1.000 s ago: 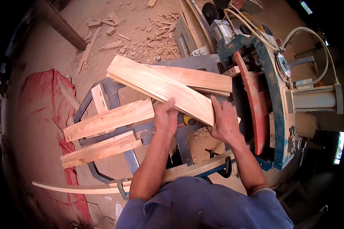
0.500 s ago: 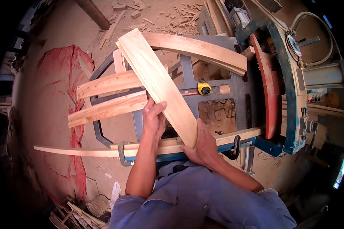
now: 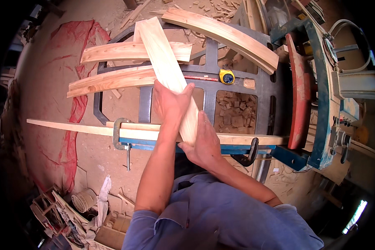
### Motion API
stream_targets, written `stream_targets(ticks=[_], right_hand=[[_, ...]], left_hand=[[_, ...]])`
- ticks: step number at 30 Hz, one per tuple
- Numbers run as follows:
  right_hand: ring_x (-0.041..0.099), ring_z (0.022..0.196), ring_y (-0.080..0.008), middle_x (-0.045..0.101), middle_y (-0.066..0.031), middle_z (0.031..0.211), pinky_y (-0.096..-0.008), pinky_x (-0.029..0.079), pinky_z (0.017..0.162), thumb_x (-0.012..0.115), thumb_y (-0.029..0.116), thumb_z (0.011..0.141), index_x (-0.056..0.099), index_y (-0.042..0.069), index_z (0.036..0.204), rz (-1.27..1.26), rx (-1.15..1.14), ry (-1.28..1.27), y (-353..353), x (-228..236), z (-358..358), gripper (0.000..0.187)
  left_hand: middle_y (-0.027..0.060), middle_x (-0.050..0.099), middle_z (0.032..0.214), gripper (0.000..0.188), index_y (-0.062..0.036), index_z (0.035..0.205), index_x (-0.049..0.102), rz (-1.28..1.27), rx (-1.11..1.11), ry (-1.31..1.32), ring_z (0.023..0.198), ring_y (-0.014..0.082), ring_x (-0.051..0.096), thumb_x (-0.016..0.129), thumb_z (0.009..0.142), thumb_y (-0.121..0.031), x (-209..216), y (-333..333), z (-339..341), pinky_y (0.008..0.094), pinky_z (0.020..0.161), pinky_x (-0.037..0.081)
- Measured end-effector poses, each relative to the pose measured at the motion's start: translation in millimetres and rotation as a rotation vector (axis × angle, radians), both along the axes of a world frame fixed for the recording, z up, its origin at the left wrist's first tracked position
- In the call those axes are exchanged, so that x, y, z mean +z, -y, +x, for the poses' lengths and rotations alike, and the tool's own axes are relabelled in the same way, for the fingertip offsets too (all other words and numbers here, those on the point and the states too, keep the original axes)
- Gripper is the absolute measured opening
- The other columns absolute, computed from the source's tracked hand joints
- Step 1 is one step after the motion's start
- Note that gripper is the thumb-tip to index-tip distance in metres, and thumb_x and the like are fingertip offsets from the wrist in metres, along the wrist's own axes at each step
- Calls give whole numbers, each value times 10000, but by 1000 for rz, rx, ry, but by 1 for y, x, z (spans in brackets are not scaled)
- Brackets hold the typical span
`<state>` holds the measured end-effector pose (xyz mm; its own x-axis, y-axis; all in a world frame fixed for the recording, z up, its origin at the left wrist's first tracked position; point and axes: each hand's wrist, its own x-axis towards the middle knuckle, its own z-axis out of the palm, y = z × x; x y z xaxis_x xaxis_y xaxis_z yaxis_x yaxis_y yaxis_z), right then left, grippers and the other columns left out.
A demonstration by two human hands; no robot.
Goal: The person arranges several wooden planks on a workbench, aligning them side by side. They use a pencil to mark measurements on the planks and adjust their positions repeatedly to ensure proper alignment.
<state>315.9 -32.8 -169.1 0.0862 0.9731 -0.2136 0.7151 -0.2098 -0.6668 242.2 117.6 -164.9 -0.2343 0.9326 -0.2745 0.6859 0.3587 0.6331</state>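
A pale wooden board point(image 3: 164, 56) slants across the middle, its far end up and to the left. My left hand point(image 3: 171, 100) is wrapped over the board below its middle. Around the near end is closed my right hand point(image 3: 202, 139), thumb on the left side and fingers on the right. Beneath and left of the board lie two curved wooden pieces, an upper one point(image 3: 112, 53) and a lower one point(image 3: 112, 80). A yellow tape measure point(image 3: 227, 76) rests on the dark metal frame point(image 3: 211, 52), right of the board.
A long curved strip point(image 3: 71, 126) runs along the near blue bar, held by a C-clamp point(image 3: 117, 134); a black clamp handle point(image 3: 251, 152) is farther right. Another curved plank point(image 3: 225, 35) lies far right. A red curved plate point(image 3: 296, 91) stands on the right-hand machine point(image 3: 321, 104).
The board has turned in my hands, showing a different face and standing steeper. My left hand has come across onto its top, and my right hand has shifted left. The view has shifted too.
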Motion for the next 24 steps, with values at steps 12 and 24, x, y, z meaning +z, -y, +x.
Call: stream_targets(ticks=[12, 24], right_hand=[[356, 1458, -523, 320, -387, 1569, -541, 316, 1214, 863, 248, 760, 168, -134, 1571, 92, 4, -45, 3, -5, 2, 1134], [406, 1420, -532, 341, -399, 1551, -551, 355, 1187, 867, 220, 719, 233, -151, 1544, 148, 1, -28, 1, -7, 1, 1104]], left_hand=[[346, 691, 1107, 922, 177, 1291, 435, 58, 18, -64, 1041, 469, 701, 838, 740, -443, -10, -8, 6, 485, 951, 546], [351, 692, 1098, 925, 168, 1305, 416, -3, 16, -110, 1034, 472, 702, 844, 752, -438, -6, -11, 8, 487, 956, 537]])
